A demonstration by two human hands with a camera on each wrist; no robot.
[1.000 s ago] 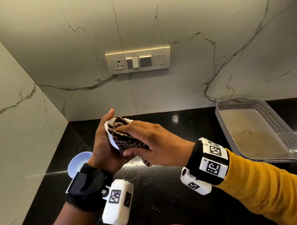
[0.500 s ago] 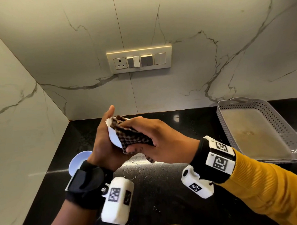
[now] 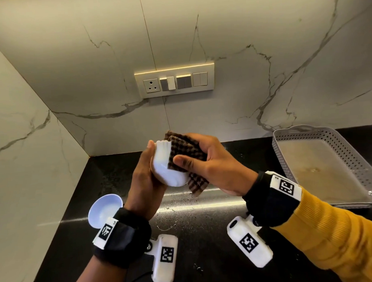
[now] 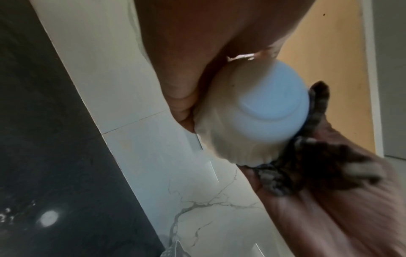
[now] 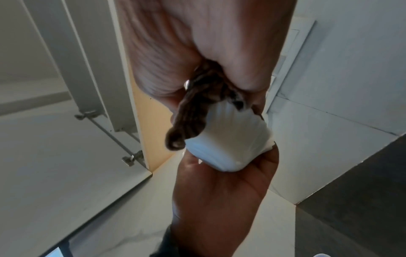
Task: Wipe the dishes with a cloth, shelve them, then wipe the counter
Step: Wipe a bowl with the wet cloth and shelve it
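Fingers of the right hand (image 3: 211,167) curl round a brown checked cloth (image 3: 186,153), pressing it into a small white bowl (image 3: 167,171) that the left hand (image 3: 145,180) grips above the black counter (image 3: 205,235); a second bowl (image 3: 104,209) sits beside the left wrist.

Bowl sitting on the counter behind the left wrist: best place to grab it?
Probably the rim of the bowl, from above on its right side: it sits open side up near the left wall, so the rim is free and the wall crowds the other side.
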